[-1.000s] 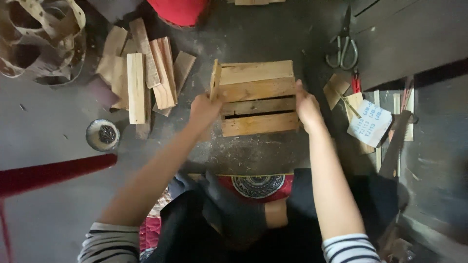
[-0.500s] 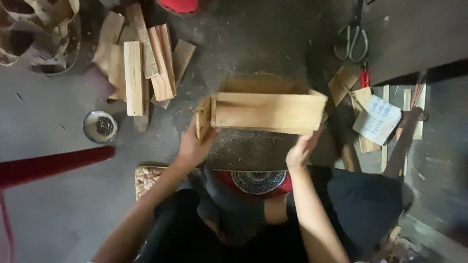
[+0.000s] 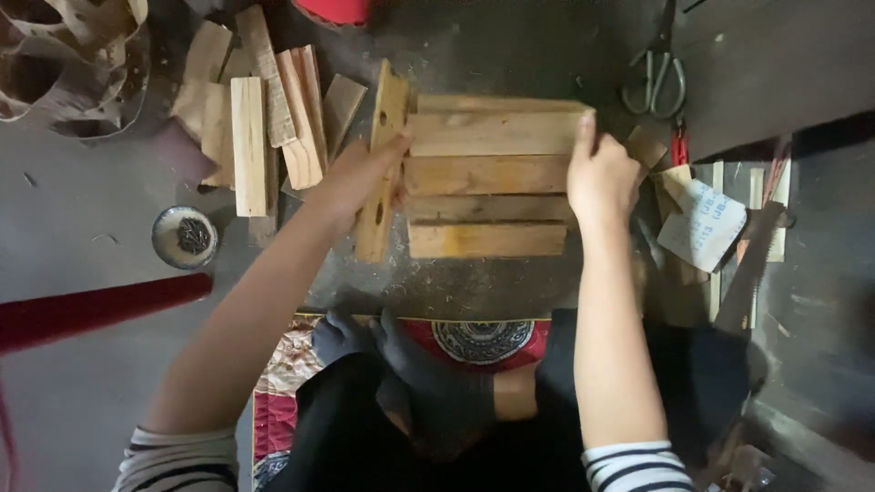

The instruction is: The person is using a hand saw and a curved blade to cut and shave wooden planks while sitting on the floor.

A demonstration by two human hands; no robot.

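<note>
Wooden crate (image 3: 488, 173) gripped at both ends by left hand (image 3: 351, 182) and right hand (image 3: 602, 178), white label (image 3: 704, 225) beside.

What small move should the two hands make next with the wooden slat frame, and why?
Probably lower the wooden slat frame flat onto the floor. The left hand grips its left end piece and the right hand its right edge, and the left end piece sits skewed to the slats, so it looks unsettled.
</note>
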